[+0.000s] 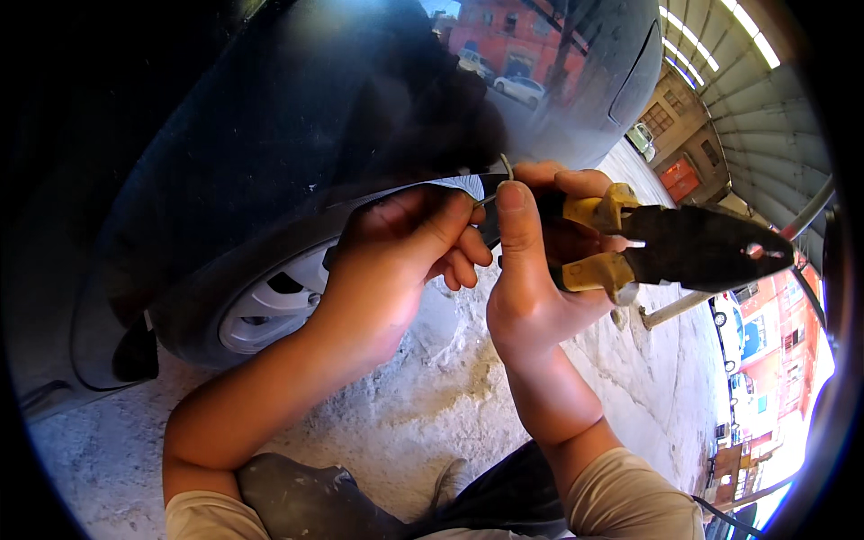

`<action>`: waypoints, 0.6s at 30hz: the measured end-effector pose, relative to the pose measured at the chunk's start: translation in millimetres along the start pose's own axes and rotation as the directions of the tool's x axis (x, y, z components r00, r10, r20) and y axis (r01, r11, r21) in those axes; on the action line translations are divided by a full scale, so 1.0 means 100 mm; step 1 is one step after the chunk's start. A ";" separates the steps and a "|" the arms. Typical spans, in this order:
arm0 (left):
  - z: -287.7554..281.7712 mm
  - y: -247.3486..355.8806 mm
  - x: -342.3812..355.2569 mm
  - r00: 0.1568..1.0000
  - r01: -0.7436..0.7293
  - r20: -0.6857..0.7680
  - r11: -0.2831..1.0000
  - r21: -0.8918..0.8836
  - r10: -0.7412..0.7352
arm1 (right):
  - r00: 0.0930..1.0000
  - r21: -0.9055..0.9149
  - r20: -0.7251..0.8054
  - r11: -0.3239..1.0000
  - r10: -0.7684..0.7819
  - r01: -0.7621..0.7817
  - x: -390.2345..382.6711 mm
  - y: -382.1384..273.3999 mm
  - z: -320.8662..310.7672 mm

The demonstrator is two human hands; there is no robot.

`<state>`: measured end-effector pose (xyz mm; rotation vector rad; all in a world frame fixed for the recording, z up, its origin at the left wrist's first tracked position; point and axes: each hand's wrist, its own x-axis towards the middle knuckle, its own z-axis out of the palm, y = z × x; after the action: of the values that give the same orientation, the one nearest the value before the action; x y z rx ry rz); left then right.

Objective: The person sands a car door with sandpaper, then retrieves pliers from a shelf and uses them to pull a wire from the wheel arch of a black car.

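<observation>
My left hand is closed in a pinch on a thin bent piece that looks like wire, close to the lower edge of the car's dark fender. The thumb of my right hand presses near the upper end of that piece. My right hand is also wrapped round a pair of pliers with yellow-and-black handles. The pliers' dark jaws point away to the right and grip nothing. My fingers hide part of the wire-like piece.
Below the fender, behind my left forearm, is the car's wheel with silver spokes. Rough pale ground lies under my hands. A pole stands to the right, with parked cars and buildings beyond. A corrugated roof is at upper right.
</observation>
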<state>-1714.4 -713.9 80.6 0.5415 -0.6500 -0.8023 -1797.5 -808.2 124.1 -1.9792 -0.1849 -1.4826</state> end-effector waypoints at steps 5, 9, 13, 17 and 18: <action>-0.01 -0.06 0.03 0.999 -0.049 -0.013 0.999 -0.021 0.049 | 0.990 0.040 -0.016 0.990 0.139 -0.138 -0.01 -0.19 0.12; -0.02 -0.06 0.05 0.998 -0.059 -0.002 0.998 -0.035 0.059 | 0.987 0.071 -0.045 0.986 0.153 -0.149 0.02 -0.18 0.17; -0.03 -0.04 0.05 0.998 -0.062 -0.004 0.998 -0.019 0.062 | 0.995 0.059 -0.046 0.994 0.094 -0.091 0.05 -0.14 0.18; -0.03 -0.03 0.06 0.998 -0.055 -0.009 0.998 -0.034 0.054 | 0.997 0.037 -0.032 0.997 0.064 -0.063 0.06 -0.13 0.16; -0.04 -0.03 0.06 0.998 -0.068 -0.016 0.997 -0.030 0.068 | 0.998 0.035 -0.031 0.998 0.058 -0.056 0.07 -0.12 0.17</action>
<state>-1710.0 -719.7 77.5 0.4946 -0.6380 -0.7424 -1787.6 -790.9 132.5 -1.9171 -0.1379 -1.4645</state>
